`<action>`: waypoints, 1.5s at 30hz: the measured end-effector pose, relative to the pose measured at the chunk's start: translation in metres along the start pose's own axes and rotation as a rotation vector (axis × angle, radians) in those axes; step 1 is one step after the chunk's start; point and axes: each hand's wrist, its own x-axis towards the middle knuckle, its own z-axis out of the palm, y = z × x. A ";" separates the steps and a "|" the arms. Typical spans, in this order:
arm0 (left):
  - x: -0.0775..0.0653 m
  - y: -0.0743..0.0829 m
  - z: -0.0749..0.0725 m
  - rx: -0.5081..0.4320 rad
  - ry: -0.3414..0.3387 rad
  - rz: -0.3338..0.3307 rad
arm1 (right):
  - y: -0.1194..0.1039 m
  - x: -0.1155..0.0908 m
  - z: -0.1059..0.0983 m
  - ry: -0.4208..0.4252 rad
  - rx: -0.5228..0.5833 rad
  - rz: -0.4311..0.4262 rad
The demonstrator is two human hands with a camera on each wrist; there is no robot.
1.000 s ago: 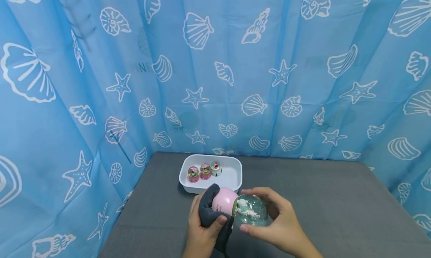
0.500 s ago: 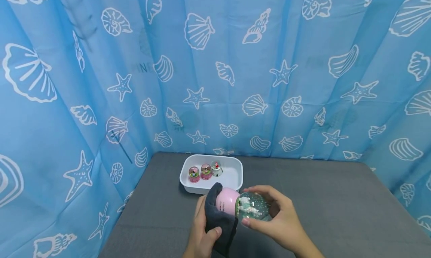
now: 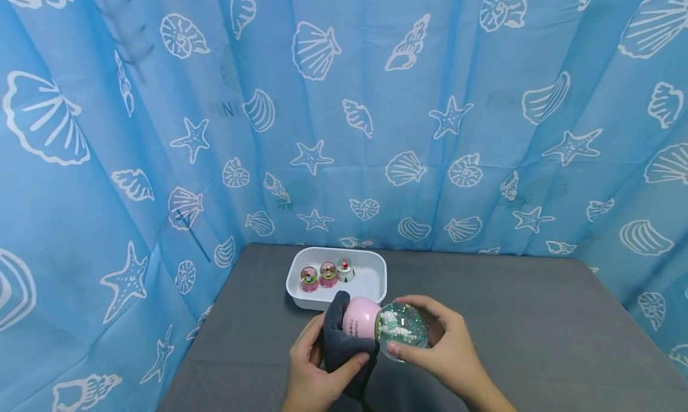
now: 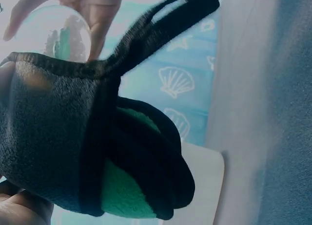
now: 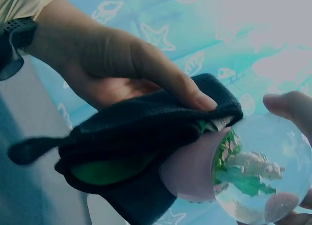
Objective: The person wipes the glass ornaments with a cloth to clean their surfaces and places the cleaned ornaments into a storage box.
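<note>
A snow globe (image 3: 361, 317) lies sideways between the hands, its pink base with dark lettering to the left and its clear dome to the right. Inside the dome (image 5: 263, 171) are a white animal figure and green pieces. The left hand (image 3: 312, 364) grips a dark grey cloth (image 3: 346, 358) wrapped around part of the base, thumb on the near side. Green lining and a hanging loop of the cloth (image 4: 48, 132) show in the left wrist view. The right hand (image 3: 451, 349) holds the dome by its fingers and thumb. The base's far end is hidden by cloth.
A white tray (image 3: 373, 280) stands behind the hands on the grey table (image 3: 516, 316). It holds two small pink-based globes (image 3: 309, 279) and a white-based one (image 3: 346, 270) with a red figure. A blue shell-print curtain (image 3: 365, 161) hangs along the back and left.
The left hand has shifted its grip on the cloth, with the thumb moving down and then back up along it. The right thumb has moved slightly up the dome. The tray is unmoved.
</note>
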 end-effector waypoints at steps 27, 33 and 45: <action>0.000 -0.001 0.001 -0.033 0.107 0.070 | 0.003 -0.001 0.005 -0.026 0.093 0.056; 0.001 -0.005 -0.002 -0.032 0.085 0.113 | 0.003 -0.002 0.004 -0.035 0.039 0.037; 0.003 -0.008 -0.005 -0.028 0.069 0.169 | 0.006 -0.007 0.007 -0.055 -0.061 -0.251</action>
